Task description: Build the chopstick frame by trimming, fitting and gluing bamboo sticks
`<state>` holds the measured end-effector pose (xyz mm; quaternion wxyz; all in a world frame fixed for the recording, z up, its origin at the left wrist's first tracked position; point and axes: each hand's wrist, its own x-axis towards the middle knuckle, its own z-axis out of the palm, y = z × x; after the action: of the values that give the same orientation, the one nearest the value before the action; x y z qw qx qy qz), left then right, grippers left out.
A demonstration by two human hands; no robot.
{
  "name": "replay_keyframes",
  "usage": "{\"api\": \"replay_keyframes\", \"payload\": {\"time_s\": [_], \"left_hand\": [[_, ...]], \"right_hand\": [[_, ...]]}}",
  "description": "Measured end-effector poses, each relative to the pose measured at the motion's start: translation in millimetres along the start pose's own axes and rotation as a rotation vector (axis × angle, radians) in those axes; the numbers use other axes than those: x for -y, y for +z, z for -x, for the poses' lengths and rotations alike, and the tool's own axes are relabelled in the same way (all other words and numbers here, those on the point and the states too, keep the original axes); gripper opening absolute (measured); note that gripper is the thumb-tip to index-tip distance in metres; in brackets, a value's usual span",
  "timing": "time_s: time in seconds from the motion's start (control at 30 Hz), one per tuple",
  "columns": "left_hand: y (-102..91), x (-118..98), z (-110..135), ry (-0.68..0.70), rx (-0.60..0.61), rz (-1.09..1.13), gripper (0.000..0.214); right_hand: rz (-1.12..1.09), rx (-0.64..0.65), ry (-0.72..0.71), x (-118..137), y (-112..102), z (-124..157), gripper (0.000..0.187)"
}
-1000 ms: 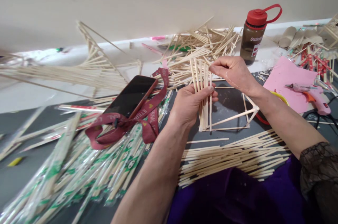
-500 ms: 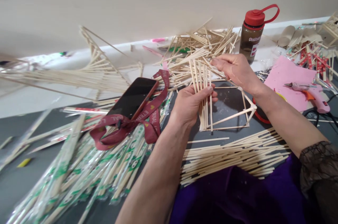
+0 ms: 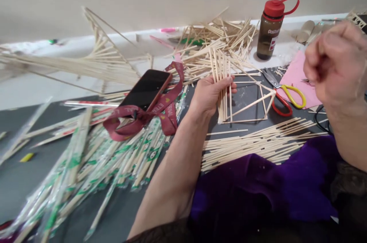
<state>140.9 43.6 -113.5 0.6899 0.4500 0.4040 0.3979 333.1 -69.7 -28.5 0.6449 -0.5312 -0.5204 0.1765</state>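
Observation:
My left hand (image 3: 213, 92) is closed around several thin wooden chopsticks (image 3: 220, 68), which fan upward from one side of a stick frame (image 3: 249, 120). The thumb presses across them. The frame lies on the dark tabletop, with pale lumps at its joints. On the right, my right hand (image 3: 335, 65) is raised with its fingers curled, slightly blurred, away from the frame. Whatever it may hold is hidden. Behind it, only the tip of a glue gun (image 3: 305, 80) shows over a pink sheet (image 3: 292, 76). Scissors (image 3: 294, 96) with red and yellow handles lie beside the frame.
Loose chopsticks (image 3: 252, 143) lie in front of the frame, with a heap of sticks (image 3: 218, 36) behind. A bottle (image 3: 269, 34) stands at the back. Leftward are a phone (image 3: 146, 88), a lanyard (image 3: 169, 115), wrapped chopsticks (image 3: 114, 159) and a larger stick structure (image 3: 94, 59).
My right hand has left the sticks and moved right, in front of the glue gun, uncovering the scissors. My left hand keeps its hold on the chopsticks. The view has shifted slightly.

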Motion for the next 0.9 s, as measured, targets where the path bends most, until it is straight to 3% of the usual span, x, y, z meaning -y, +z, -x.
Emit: {"api": "replay_keyframes", "payload": {"time_s": [0.13, 0.2, 0.33, 0.37, 0.47, 0.53, 0.9], "left_hand": [[2.5, -0.5, 0.4, -0.006, 0.003, -0.011, 0.013], [3.6, -0.4, 0.9, 0.005, 0.009, -0.003, 0.012], [4.7, 0.4, 1.4, 0.021, 0.024, 0.018, 0.014], [4.7, 0.5, 1.4, 0.02, 0.025, 0.017, 0.014], [5.0, 0.4, 1.7, 0.018, 0.023, 0.016, 0.014], [5.4, 0.1, 1.7, 0.021, 0.026, 0.026, 0.015], [6.6, -1.7, 2.2, 0.011, 0.07, 0.062, 0.007]], "right_hand": [[0.088, 0.389, 0.176, 8.7, 2.2, 61.6, 0.037], [0.131, 0.59, 0.417, -2.4, 15.7, 85.8, 0.035], [0.0, 0.609, 0.851, -31.0, 51.6, 103.9, 0.006], [-0.033, 0.583, 0.904, -36.3, 59.2, 102.9, 0.012], [-0.072, 0.522, 0.934, -46.3, 74.5, 95.3, 0.033], [-0.081, 0.51, 0.923, -50.0, 79.6, 90.7, 0.037], [-0.07, 0.565, 0.821, -61.6, 89.1, 88.1, 0.019]]}}
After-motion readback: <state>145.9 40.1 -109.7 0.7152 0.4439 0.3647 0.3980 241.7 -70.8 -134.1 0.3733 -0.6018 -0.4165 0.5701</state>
